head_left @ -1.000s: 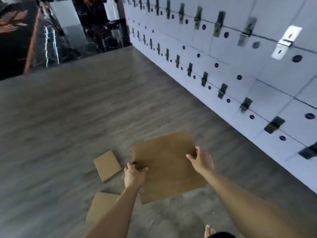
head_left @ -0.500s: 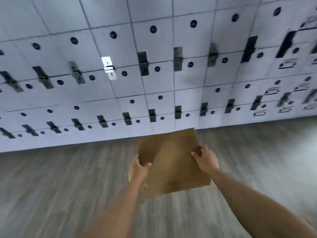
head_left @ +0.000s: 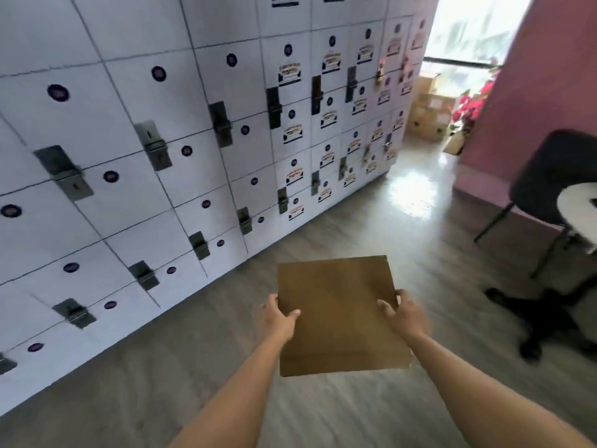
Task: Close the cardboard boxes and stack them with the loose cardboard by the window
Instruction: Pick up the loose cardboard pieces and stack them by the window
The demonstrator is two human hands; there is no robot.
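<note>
**A:** In the middle of the view, what is being carried?

**B:** A flat, brown, rectangular sheet of cardboard [head_left: 339, 315], held out level above the grey wood-grain floor [head_left: 323, 412]. The left hand [head_left: 279, 320] grips its left edge, thumb on top and fingers hidden underneath. The right hand [head_left: 403, 316] grips the right edge the same way.

**A:** How will it handle?

**B:** It looks light and fairly stiff, staying flat between the two grips without sagging. It would probably bend if held by one corner, so opposite edges near the middle are the sensible hold. A crease line crosses near the closer edge; it may fold there.

**A:** What lies around it?

**B:** To the left, a wall of white lockers [head_left: 135, 176] with dark latches. Far ahead, well apart from the sheet, brown cardboard boxes [head_left: 428, 114] are stacked beside a bright window [head_left: 468, 30]. On the right, a pink wall [head_left: 533, 101] and a black office chair [head_left: 555, 202].
</note>
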